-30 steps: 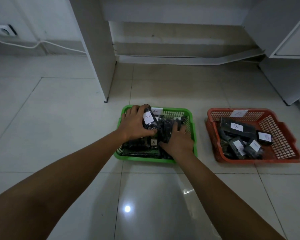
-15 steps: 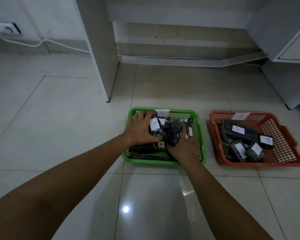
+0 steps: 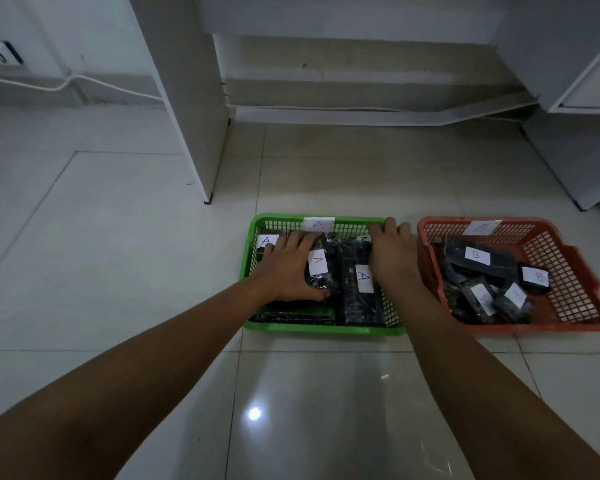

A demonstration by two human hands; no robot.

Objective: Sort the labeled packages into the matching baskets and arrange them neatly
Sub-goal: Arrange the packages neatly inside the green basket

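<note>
The green basket (image 3: 323, 328) carries an "A" tag on its far rim and holds several black wrapped packages marked A. A long A package (image 3: 361, 292) lies lengthwise in its right half, and a shorter A package (image 3: 317, 271) lies beside it. My left hand (image 3: 286, 271) lies flat on the packages in the left half, thumb along the shorter package's near end. My right hand (image 3: 392, 252) rests inside the basket's right side against the long package, fingertips at the far right corner. The red basket (image 3: 541, 327), tagged "B", holds several loosely piled B packages (image 3: 477, 259).
Both baskets sit side by side on a glossy tiled floor. A white cabinet panel (image 3: 191, 116) stands behind the green basket to the left, and another white cabinet (image 3: 575, 157) stands at the far right. A cable (image 3: 66, 81) runs along the left wall.
The packages held between my hands now lie flat in the green basket. My right hand has moved to the basket's far right corner, and my left hand has flattened on the pile.
</note>
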